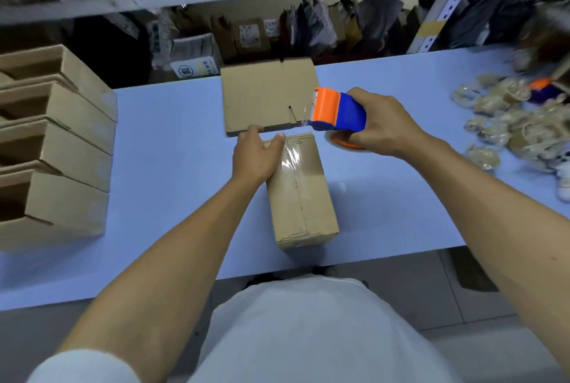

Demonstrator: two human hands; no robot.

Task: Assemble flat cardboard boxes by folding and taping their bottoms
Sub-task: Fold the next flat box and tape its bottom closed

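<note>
On the counter (pixel 154 141), box (pixel 300 191) lay bottom up, tape down its seam. Left hand (pixel 254 152) pressed flat, fingers straight; right hand (pixel 381 123) gripped tape dispenser (pixel 337 111), lifted clear. Best rubbed down firmly at far edge.

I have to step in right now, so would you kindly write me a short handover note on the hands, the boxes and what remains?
Left hand rests on the far end of the taped box, fingers straight.
Right hand grips the tape dispenser, lifted just beyond that box.
Done: clear tape runs along this box's seam; assembled boxes are stacked at the left.
Left: set this box aside, then fold and tape the flat cardboard behind it.
</note>
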